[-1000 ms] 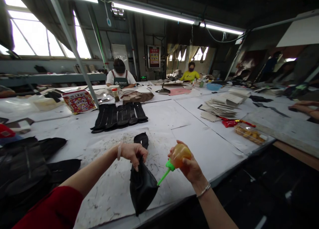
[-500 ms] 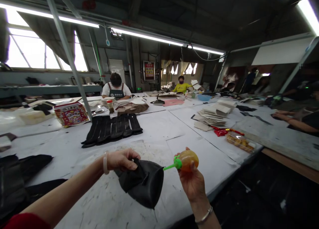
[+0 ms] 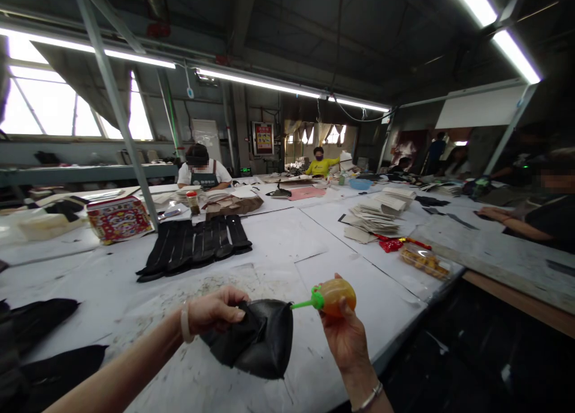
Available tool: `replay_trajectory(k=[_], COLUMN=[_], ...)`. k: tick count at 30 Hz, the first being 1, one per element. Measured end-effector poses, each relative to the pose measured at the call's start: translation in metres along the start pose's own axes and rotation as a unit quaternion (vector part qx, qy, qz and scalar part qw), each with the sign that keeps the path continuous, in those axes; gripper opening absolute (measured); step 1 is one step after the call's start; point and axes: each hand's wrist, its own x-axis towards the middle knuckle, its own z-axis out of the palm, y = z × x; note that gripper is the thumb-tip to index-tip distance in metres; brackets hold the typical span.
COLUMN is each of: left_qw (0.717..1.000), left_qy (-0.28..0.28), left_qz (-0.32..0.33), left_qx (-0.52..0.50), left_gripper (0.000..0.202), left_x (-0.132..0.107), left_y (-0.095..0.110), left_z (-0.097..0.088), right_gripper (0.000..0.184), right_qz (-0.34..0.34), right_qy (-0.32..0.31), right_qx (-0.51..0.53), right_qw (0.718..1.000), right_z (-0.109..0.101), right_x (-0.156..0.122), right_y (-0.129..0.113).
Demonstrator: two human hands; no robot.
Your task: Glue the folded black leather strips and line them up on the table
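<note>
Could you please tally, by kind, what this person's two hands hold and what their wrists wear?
Black piece, in the left hand: 1
Squeeze bottle, in the right hand: 1
Bracelets, one per wrist: 2
Total: 4

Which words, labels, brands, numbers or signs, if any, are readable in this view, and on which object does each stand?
None can be read with certainty.
Red framed wall poster: lettering, too blurred.
Dark apron: print on the chest, too small.
Green lit display: characters, too small.
Colourful red box: markings, too blurred.
Squeeze bottle: no lettering visible.
</note>
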Motion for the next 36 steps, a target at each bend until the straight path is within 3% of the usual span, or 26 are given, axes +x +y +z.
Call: replay_trajectory(k=[16,27,36], left_qw=[0.999,0.998,0.994], left_qy=[0.020,0.010,0.043], left_qz=[0.024,0.040,0.052], left_qx=[-0.043,-0.052,-0.088], left_gripper=[0.033,0.034,0.038], left_x=[0.004,0.003,0.003], left_y=[-0.013,-0.006,-0.007], left_z=[-0.006,0.000,0.003], right_gripper=[0.065,0.065,0.067], right_qz=[-0.025,-0.029,-0.016], right_qy=[-0.008,-0.016,-0.006], right_qx=[-0.032,-0.045,-0.026], right_qw=[0.999,0.998,1.000], right_z=[0.000,0.001,-0.001], right_x=[-0.009,-0.019,-0.025], right_y=[-0.008,-0.011,-0.005])
